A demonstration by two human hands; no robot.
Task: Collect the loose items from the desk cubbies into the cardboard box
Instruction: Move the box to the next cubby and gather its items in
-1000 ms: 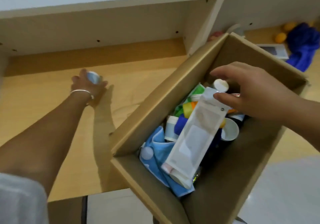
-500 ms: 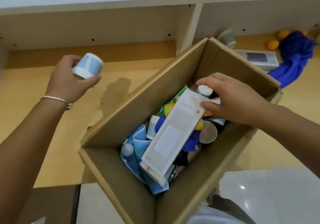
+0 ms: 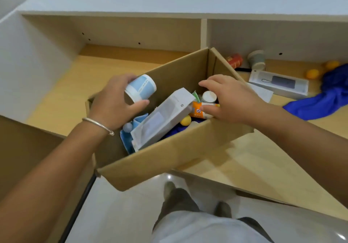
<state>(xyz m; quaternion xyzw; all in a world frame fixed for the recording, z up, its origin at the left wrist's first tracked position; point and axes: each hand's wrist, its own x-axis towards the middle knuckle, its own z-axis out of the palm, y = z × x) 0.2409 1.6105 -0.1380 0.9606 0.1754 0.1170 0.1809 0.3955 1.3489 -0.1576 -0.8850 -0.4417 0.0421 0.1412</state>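
The open cardboard box (image 3: 169,158) rests at an angle on the desk shelf, in front of the cubby divider. My left hand (image 3: 111,105) grips a small blue-and-white cup (image 3: 140,89), tilted on its side over the box's left end. My right hand (image 3: 231,98) is spread over the right end of the box, with the thumb touching an orange packet (image 3: 196,110) and the fingers above a white-capped bottle (image 3: 209,96). Also in the box lie a long white pack (image 3: 162,120), a light blue cloth (image 3: 126,141) and a yellow ball (image 3: 185,120).
The right cubby holds a red can (image 3: 234,60), a grey cup (image 3: 257,60), a white boxed device (image 3: 278,83), a paper slip (image 3: 261,92), two orange balls (image 3: 312,73) and a dark blue cloth (image 3: 323,99). An upright divider (image 3: 203,34) separates it from the left cubby (image 3: 75,84).
My left hand lifted the blue-and-white cup out of the left cubby and carried it right, over the box. My right hand let go of the white pack and stays over the box.
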